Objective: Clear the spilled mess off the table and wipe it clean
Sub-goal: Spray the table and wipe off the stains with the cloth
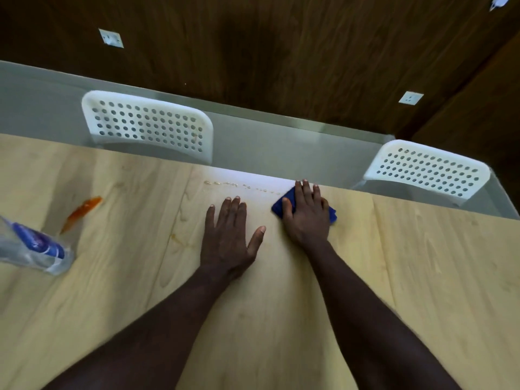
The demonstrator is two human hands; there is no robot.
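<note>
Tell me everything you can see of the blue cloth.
The cloth is dark blue, soft-looking fabric, apparently folded into a small pad. It lies flat on the pale wooden table near its far edge, just right of a line of droplets. The right hand presses flat on it and covers most of it; only its left corner and right edge show.

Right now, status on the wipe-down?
Left hand flat on table. Right hand pressing blue cloth near far edge. Orange smear, droplets unwiped. Bottle lying left.
</note>
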